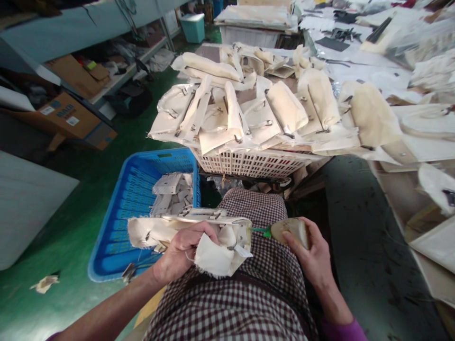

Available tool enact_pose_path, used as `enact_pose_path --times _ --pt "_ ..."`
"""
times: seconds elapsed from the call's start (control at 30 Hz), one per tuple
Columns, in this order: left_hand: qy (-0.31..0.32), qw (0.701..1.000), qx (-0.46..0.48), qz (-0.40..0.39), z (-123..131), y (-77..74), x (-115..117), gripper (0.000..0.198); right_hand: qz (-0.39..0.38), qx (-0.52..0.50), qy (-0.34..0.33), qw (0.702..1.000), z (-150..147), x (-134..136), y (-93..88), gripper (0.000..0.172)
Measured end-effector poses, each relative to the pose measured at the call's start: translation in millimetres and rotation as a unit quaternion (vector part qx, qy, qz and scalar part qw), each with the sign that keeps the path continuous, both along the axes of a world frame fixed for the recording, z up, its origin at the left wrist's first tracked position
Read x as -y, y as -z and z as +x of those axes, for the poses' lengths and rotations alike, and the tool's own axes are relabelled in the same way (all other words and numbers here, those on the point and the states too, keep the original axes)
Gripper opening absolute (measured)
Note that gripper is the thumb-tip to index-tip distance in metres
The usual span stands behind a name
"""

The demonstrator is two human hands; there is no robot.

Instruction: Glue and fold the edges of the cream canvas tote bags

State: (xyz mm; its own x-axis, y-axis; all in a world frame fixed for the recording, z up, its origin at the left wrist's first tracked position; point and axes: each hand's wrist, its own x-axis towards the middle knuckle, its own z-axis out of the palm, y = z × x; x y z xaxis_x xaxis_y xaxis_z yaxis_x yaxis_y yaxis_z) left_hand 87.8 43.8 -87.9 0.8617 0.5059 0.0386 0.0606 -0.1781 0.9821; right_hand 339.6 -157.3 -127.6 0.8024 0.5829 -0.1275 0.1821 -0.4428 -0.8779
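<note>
Over my lap, my left hand (190, 244) is closed on a long cream fabric piece (152, 230) with frayed edges and metal fittings. One flap hangs folded over in front of its fingers. My right hand (313, 246) grips a worn, yellowish squeeze bottle (290, 232), lying sideways. Its thin green nozzle (261, 230) points left and reaches the right end of the fabric piece; whether it touches, I cannot tell. Part of the left fingers is hidden behind the fabric.
A blue basket (122, 189) stands at left with cream pieces inside. Ahead, a white basket (245, 163) sits under several cream fabric pieces (287, 106). A dark bench (366, 246) runs along my right. Cardboard boxes (67, 116) and shelving are at far left.
</note>
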Motion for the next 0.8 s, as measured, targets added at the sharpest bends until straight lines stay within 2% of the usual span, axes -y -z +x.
enact_pose_path --times 0.3,0.6,0.8 --pt "0.014 1.000 0.004 0.002 2 -2.4 1 0.019 -0.023 -0.105 -0.033 0.994 1 17 5.4 0.059" --pt "0.008 1.000 0.002 0.003 1 -0.7 1 0.018 0.036 -0.058 0.094 0.993 0 18 13.1 0.064" --pt "-0.005 1.000 0.002 0.011 2 -1.9 1 0.019 0.064 -0.134 0.054 0.987 -6 18 18.8 0.063"
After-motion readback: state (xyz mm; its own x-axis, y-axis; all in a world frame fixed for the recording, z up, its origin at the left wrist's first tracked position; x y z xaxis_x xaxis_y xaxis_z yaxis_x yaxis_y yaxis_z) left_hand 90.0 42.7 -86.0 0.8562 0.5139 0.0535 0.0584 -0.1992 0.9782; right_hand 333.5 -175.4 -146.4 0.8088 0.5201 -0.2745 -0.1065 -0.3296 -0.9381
